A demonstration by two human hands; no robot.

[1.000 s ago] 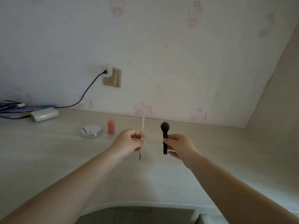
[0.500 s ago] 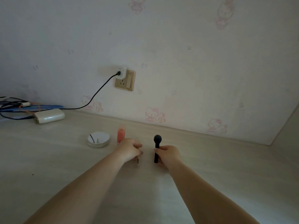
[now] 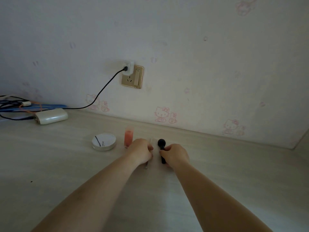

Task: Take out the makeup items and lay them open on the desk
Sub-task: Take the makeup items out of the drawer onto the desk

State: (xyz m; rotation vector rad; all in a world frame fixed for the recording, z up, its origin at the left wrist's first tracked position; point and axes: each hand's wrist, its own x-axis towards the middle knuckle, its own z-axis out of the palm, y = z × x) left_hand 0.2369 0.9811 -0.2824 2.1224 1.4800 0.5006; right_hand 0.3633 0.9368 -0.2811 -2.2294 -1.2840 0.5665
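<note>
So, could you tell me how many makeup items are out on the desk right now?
4: a round compact, a pink tube beside it, a thin stick under the left hand, a black brush in the right hand.

- On the wall in front of me a gold socket plate [image 3: 133, 77] carries a white plug adapter [image 3: 128, 68].
- A black cable [image 3: 100, 92] runs from the adapter down to the left.
- A pale oblong device [image 3: 51, 116] lies at the far left of the surface [image 3: 234, 164], beside a tangle of blue and black cords [image 3: 15, 106].
- The wallpaper [image 3: 200, 47] shows faint pink cartoon cats.
</note>
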